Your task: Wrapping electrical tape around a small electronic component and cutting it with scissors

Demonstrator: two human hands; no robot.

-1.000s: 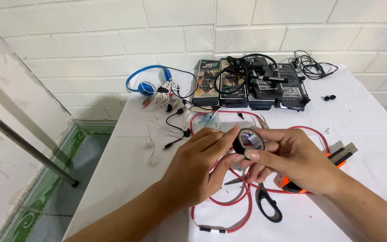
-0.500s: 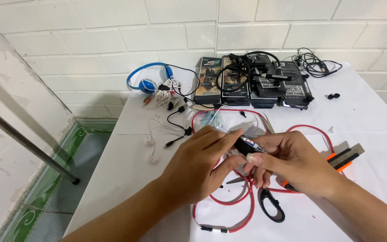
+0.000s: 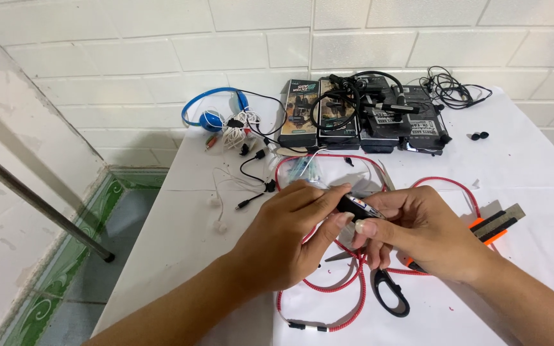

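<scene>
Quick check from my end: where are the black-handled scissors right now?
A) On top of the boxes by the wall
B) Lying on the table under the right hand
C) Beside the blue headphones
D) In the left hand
B: the scissors lie on the white table beneath the right hand, among the red cable; both hands hold a small black part instead.

**Clutter lying around the white table**

Blue headphones (image 3: 211, 110) are resting near the wall, beside dark boxes (image 3: 360, 115) and tangled black cables (image 3: 451, 90). Black-handled scissors (image 3: 389, 291) and an orange utility knife (image 3: 496, 224) are lying on the table (image 3: 533, 160).
</scene>
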